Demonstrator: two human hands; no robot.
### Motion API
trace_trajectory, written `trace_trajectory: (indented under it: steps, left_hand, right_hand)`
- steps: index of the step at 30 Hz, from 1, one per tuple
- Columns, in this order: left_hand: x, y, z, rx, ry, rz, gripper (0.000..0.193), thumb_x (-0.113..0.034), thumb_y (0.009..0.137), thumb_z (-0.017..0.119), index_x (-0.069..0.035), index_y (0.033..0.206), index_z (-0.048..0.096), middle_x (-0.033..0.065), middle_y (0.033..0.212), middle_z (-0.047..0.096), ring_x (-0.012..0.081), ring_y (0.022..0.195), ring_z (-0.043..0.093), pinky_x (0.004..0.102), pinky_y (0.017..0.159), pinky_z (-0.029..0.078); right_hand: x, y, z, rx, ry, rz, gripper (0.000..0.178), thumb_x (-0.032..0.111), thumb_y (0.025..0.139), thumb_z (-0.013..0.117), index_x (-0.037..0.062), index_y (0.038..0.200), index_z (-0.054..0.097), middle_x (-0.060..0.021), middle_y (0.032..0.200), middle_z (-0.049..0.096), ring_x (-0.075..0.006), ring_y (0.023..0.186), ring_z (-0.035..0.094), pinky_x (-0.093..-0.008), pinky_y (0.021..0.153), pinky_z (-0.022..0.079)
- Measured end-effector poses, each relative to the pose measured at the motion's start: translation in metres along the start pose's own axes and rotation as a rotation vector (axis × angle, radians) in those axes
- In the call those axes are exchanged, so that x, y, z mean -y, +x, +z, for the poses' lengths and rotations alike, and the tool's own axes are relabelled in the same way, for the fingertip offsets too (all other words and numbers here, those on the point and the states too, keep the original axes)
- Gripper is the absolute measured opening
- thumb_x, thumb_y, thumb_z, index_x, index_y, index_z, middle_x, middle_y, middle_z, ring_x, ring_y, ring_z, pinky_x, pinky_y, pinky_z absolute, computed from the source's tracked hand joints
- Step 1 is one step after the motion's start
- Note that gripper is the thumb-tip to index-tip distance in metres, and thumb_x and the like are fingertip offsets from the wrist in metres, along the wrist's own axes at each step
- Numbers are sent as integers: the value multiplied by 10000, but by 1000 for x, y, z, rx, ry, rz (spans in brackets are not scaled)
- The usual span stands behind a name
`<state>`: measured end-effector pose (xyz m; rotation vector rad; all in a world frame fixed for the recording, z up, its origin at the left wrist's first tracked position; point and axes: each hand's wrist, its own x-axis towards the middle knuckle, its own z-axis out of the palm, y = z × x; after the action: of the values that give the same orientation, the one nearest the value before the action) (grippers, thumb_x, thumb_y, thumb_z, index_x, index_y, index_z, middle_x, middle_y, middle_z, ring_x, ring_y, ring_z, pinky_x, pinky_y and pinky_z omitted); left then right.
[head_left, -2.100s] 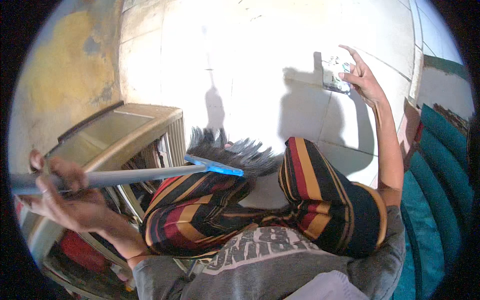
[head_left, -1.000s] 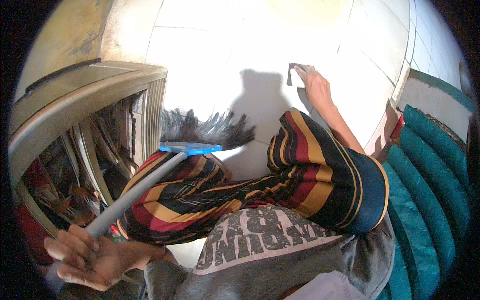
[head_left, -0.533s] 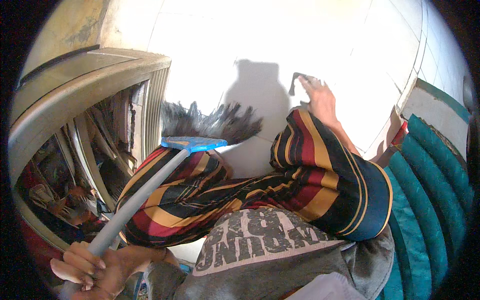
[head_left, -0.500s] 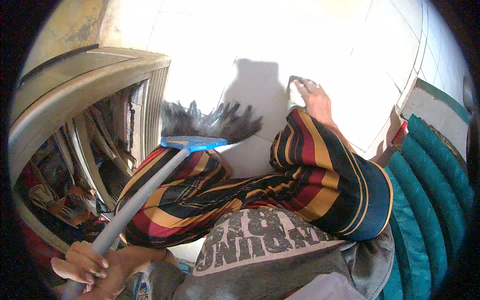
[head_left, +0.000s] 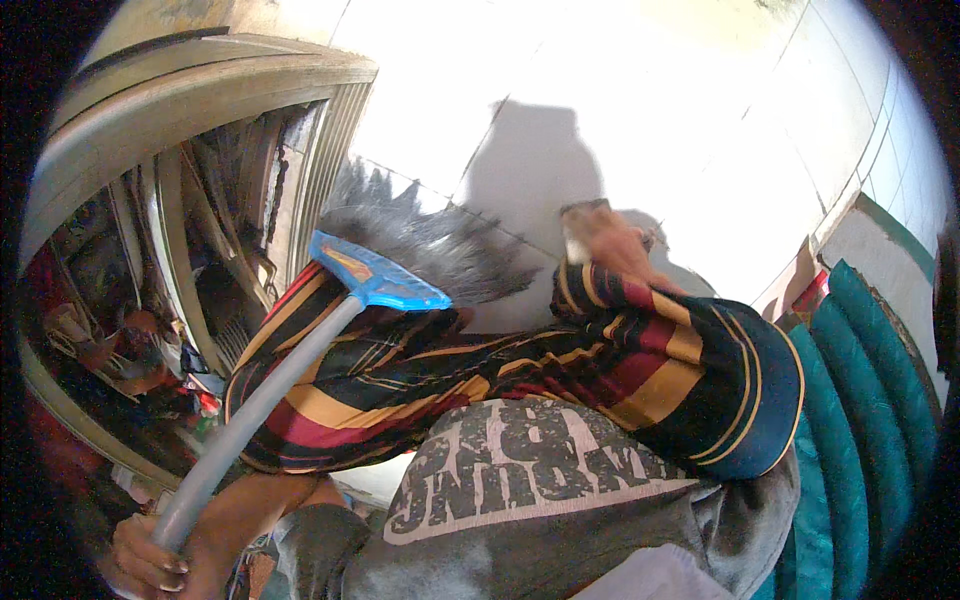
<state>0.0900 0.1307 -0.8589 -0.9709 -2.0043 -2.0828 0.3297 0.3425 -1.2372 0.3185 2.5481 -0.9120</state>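
Fingers of our left hand [head_left: 150, 555] are curled round the grey handle at lower left of the broom [head_left: 390, 265], whose blue head and dark bristles sit mid-frame above our striped knees [head_left: 480, 370]. Looks light and stiff in the pole, floppy in the bristles, so we'd grab it lower down for control. Our right hand [head_left: 605, 240] is past the knee, seemingly closed on a small pale thing we can't make out. Cluttered metal rack [head_left: 190, 200] crowds the left; teal cushion [head_left: 870, 400] hems in the right; sunlit tiled floor [head_left: 650, 100] beyond.
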Motion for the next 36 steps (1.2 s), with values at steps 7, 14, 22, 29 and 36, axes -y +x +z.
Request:
trace_trajectory:
  steps: [7, 14, 22, 29, 36]
  left_hand:
    - [-23, 7, -5, -8, 22, 32, 448, -442, 862, 324, -56, 634, 340, 103, 583, 369, 168, 459, 357, 256, 400, 317]
    - [-30, 15, 0, -32, 56, 71, 480, -452, 869, 298, -26, 667, 384, 136, 603, 416, 197, 478, 410, 271, 414, 366]
    - [-48, 22, -3, -29, 71, 126, 530, -464, 878, 269, 8, 704, 433, 174, 626, 470, 229, 500, 471, 289, 430, 422]
    - [-81, 7, 3, 3, 60, 166, 583, -474, 886, 243, 39, 737, 477, 208, 646, 517, 257, 519, 524, 305, 444, 471]
    - [-91, 4, 6, 104, -48, 69, 703, -534, 871, 203, 112, 913, 475, 200, 711, 532, 251, 596, 512, 388, 542, 468]
  right_hand:
    - [-10, 75, -73, -370, 99, 26, 511, -86, 633, 454, 19, 1133, 470, -149, 1141, 492, -312, 929, 486, -357, 775, 429]
    - [4, 27, -29, -401, -110, -307, 458, -55, 676, 445, 54, 1116, 511, -141, 1134, 506, -281, 983, 492, -372, 853, 402]
    - [6, 113, -143, -211, -68, -75, 388, -65, 684, 444, 1, 1055, 538, -184, 953, 567, -321, 918, 510, -379, 786, 423]
    - [0, 82, -119, -584, -64, -230, 419, -40, 675, 474, 12, 1089, 501, -199, 935, 530, -318, 873, 491, -378, 755, 426]
    - [10, 79, -42, -531, -104, -578, 334, 14, 707, 488, 4, 1041, 512, -153, 933, 529, -274, 850, 467, -380, 780, 398]
